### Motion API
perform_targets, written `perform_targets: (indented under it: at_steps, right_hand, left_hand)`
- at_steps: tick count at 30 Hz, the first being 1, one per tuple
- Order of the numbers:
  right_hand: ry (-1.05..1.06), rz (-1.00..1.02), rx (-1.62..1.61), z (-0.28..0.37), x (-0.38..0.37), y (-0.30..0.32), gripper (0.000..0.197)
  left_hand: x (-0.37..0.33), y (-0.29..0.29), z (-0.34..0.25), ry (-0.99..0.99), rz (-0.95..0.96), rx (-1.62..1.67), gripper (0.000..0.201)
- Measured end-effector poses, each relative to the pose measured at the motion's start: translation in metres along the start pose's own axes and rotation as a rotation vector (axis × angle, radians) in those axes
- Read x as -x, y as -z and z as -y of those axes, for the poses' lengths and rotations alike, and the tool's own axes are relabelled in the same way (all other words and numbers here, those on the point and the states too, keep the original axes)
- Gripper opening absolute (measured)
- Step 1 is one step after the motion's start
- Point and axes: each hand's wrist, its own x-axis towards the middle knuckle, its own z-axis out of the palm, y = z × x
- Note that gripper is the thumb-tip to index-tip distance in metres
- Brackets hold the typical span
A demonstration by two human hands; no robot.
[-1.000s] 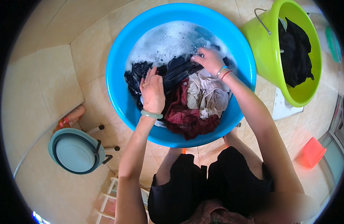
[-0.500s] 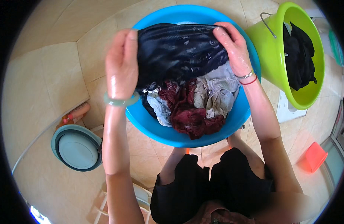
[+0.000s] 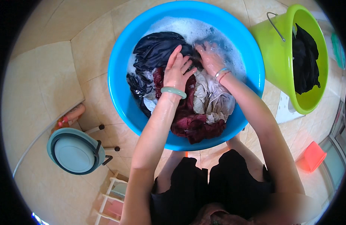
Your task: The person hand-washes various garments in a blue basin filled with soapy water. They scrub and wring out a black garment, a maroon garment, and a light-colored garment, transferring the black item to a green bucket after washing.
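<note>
A green bucket [image 3: 271, 56] stood right of the blue tub [image 3: 118, 84] on tiled floor [image 3: 99, 96]. Left fingers [image 3: 174, 57] were apart; right fingers [image 3: 207, 52], I couldn't tell.

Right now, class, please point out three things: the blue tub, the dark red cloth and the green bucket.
Blue tub [image 3: 119, 75], head view: left inner wall.
Dark red cloth [image 3: 197, 128], head view: crumpled lower part.
Green bucket [image 3: 273, 52], head view: outer wall.

We are slanting both forearms [image 3: 156, 129] inward, spreading the fingers [image 3: 174, 57] of our left grip [image 3: 175, 76], holding our right grip [image 3: 212, 61] near it, its fingertips [image 3: 200, 49] showing unclearly.
</note>
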Motion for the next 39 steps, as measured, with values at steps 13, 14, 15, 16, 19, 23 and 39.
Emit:
perform_targets:
  at_steps: [13,14,15,16,19,23,39]
  right_hand:
    - [0.138,-0.172,-0.834,0.084,0.018,0.095,0.029]
    - [0.294,-0.191,-0.81,0.099,0.025,0.101,0.028]
    - [0.365,-0.176,-0.737,0.116,0.036,0.11,0.029]
    - [0.382,-0.146,-0.686,0.127,0.045,0.113,0.031]
    - [0.42,-0.211,-0.45,0.139,0.049,0.11,0.039]
    - [0.347,-0.275,-0.452,0.15,0.035,0.115,0.03]
    - [-0.026,-0.356,-0.537,0.046,-0.015,0.029,0.026]
  left_hand:
    - [0.003,-0.006,-0.028,0.029,0.242,0.199,0.062]
    - [0.006,-0.005,-0.033,-0.061,0.212,0.221,0.057]
    - [0.015,-0.005,-0.04,-0.105,0.216,0.156,0.056]
    - [0.021,-0.007,-0.044,-0.14,0.232,0.097,0.054]
    - [0.024,-0.009,-0.031,-0.119,0.178,0.147,0.053]
    - [0.015,-0.002,-0.031,-0.14,0.024,0.169,0.042]
    - [0.013,0.005,-0.002,-0.113,-0.374,0.007,0.029]
